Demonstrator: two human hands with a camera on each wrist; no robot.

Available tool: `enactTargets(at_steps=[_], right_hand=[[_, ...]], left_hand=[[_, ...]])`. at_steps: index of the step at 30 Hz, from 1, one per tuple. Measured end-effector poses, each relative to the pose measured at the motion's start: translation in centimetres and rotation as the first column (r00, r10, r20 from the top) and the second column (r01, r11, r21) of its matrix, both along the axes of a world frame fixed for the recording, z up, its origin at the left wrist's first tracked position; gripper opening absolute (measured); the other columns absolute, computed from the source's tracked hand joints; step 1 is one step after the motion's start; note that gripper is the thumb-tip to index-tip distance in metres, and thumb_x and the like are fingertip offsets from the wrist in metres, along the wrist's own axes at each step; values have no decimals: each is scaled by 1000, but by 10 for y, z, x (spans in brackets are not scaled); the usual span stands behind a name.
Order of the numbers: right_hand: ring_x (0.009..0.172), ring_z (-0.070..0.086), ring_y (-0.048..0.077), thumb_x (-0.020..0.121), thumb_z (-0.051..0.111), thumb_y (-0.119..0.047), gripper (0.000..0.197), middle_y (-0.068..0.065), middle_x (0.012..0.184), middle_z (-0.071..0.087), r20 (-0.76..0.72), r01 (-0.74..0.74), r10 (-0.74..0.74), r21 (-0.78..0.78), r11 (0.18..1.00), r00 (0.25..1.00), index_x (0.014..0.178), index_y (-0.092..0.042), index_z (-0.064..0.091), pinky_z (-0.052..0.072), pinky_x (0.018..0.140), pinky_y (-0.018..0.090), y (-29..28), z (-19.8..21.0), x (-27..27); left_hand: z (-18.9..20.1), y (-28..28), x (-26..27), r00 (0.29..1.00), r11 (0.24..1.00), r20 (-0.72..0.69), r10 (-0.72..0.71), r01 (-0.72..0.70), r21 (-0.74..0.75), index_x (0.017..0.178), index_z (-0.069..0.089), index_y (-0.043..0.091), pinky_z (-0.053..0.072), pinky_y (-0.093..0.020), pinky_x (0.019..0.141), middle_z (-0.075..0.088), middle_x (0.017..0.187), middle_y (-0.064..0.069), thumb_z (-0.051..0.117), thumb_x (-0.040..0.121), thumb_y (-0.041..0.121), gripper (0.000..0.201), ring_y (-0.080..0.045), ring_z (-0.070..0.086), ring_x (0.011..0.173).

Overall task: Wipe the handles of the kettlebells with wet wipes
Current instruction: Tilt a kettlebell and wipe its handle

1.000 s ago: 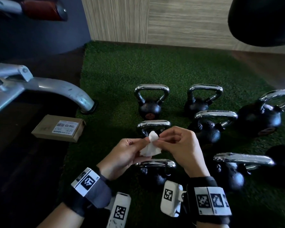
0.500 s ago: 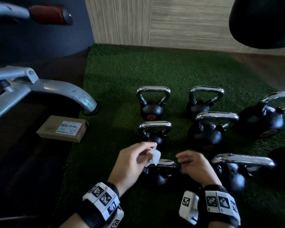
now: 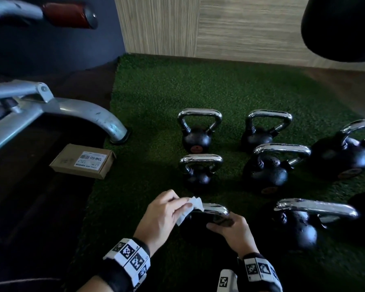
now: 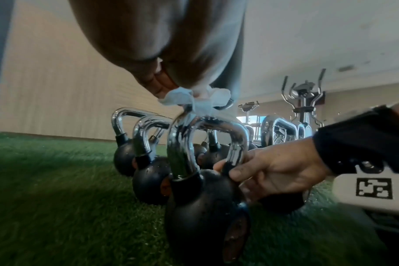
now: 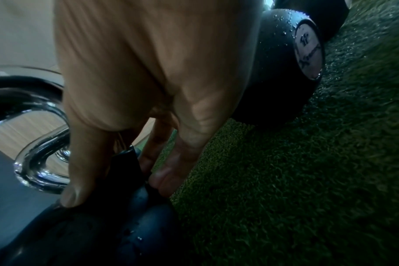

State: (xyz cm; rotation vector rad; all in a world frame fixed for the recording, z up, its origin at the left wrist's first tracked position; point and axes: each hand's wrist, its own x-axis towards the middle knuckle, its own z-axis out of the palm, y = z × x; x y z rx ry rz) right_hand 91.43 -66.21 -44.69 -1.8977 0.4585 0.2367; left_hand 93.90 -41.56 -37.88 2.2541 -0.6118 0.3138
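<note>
The nearest kettlebell (image 3: 216, 208), black with a chrome handle (image 4: 207, 129), stands on the green turf just in front of me. My left hand (image 3: 177, 207) pinches a crumpled white wet wipe (image 3: 195, 204) and presses it on the left top corner of that handle; the wipe (image 4: 194, 100) shows bunched under the fingertips in the left wrist view. My right hand (image 3: 223, 225) grips the kettlebell at the foot of the handle's right leg, thumb and fingers (image 4: 241, 172) curled round it. In the right wrist view the fingers (image 5: 80, 180) lie on the black body.
Several more chrome-handled kettlebells (image 3: 198, 140) stand on the turf mat (image 3: 156, 91) behind and to the right. A cardboard box (image 3: 82, 161) and a grey bench leg (image 3: 89, 110) lie left. A black bag (image 3: 341, 28) hangs top right. Wood-panel wall behind.
The hands have parted and come down. The left took the wipe to the nearest kettlebell's handle; the right let go of the wipe and took hold of the kettlebell.
</note>
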Motion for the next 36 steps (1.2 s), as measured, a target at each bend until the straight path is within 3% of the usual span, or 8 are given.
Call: enactTargets(at_steps=[5,10,13,17,24,29,33,36], right_hand=[[80,77,17,49,99,-42,50,-1,83,80,-4,2,-2,5,1000,1000,88,-18,79,63,84,44,-2,-5,-1],[79,77,14,52,101,-38,45,-2,82,80,0,-5,5,-4,1000,1000,88,-20,80,63,82,42,-5,-8,-1],[77,76,11,51,101,-38,46,-4,81,80,3,-7,7,-20,1000,1000,87,-20,80,63,81,40,-5,-6,1],[78,77,11,50,101,-39,46,-4,82,80,20,-1,1,-17,1000,1000,87,-20,80,63,82,40,-5,-8,2],[73,74,3,53,100,-40,41,-6,81,79,24,25,-24,-42,999,999,85,-23,80,58,68,20,-5,-3,2],[79,75,8,41,99,-47,52,-9,84,78,-19,-83,82,-70,994,996,83,-26,78,59,77,30,-8,-6,-7],[82,72,3,63,93,-11,37,-15,88,73,-26,-325,324,-99,940,946,73,-43,78,57,82,30,-4,9,-5],[77,70,-3,75,82,-9,32,-14,80,75,-26,-391,393,-186,901,919,75,-41,78,56,79,22,-8,14,14]], left_hand=[[-21,12,0,956,944,-186,229,-264,-198,98,82,20,53,-26,58,65,76,10,60,93,50,38,-9,66,69],[-32,17,-5,926,920,-357,127,-244,-306,103,83,20,57,-19,74,78,92,11,67,93,36,25,-3,74,88],[-36,25,-6,847,885,-532,-12,-239,-400,109,81,21,56,-21,89,80,105,10,67,95,33,24,-6,74,102],[-55,25,-17,738,906,-674,-36,-261,-334,98,84,27,52,-23,90,81,99,10,71,96,25,14,-7,74,99],[-64,4,-17,707,813,-707,20,-423,-400,107,83,22,54,-32,101,80,106,8,76,92,22,16,-7,74,105],[-66,-4,14,668,804,-738,96,-489,-338,109,82,24,54,-38,105,79,106,11,79,89,36,23,-6,73,106],[-62,-12,35,669,809,-716,201,-525,-263,107,82,26,54,-27,100,80,101,12,77,90,37,21,-3,73,101],[-53,-14,38,698,856,-699,155,-448,-258,102,83,29,53,-18,95,80,93,17,74,94,33,13,3,72,95]])
